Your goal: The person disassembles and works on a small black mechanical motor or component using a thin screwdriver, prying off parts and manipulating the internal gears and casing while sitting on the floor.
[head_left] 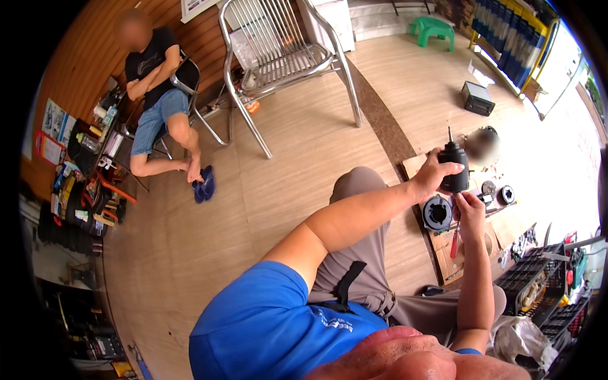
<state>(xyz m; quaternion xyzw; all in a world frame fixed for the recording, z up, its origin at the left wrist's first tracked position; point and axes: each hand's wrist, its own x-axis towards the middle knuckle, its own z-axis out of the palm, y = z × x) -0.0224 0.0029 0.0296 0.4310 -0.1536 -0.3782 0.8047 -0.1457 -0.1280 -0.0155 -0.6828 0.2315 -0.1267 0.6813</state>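
Observation:
My left hand (434,176) is wrapped round a black cylindrical motor (453,166), its thin metal shaft pointing up. Just below the motor's lower end, my right hand (470,212) has its fingers pinched together; what they hold there is too small to make out. A black ring-shaped housing (437,214) with a dark hollow centre sits beneath my left wrist. Right of my hands lie a smaller black-and-white ring (505,195) and a round metal piece (488,187). A red-handled tool (455,243) rests on the wooden board (439,243) near my right forearm.
Black plastic crates (535,285) full of parts stand at right, by a whitish plastic bag (524,339). A dark metal box (477,99) and a green stool (432,31) are farther off. A metal chair (285,69) stands ahead; another person (152,76) sits at left.

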